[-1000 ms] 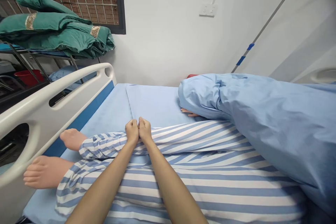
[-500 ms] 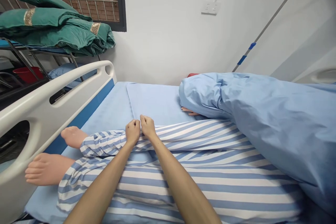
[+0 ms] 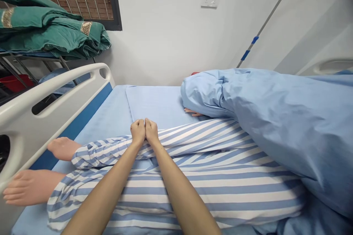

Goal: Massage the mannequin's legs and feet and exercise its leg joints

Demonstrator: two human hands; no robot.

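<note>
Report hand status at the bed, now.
Left hand and right hand side by side, bunching striped trouser leg. Blue quilt to the right, white bed rail to the left, neither touching the hands.

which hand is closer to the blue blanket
The right hand is nearer the blue blanket, gripping the striped trousers left of it. The left hand touches the right hand's far side, farther from the blanket.

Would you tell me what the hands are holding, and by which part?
Both the left hand and right hand are closed side by side on the striped trouser leg, gripping its cloth midway along.
</note>
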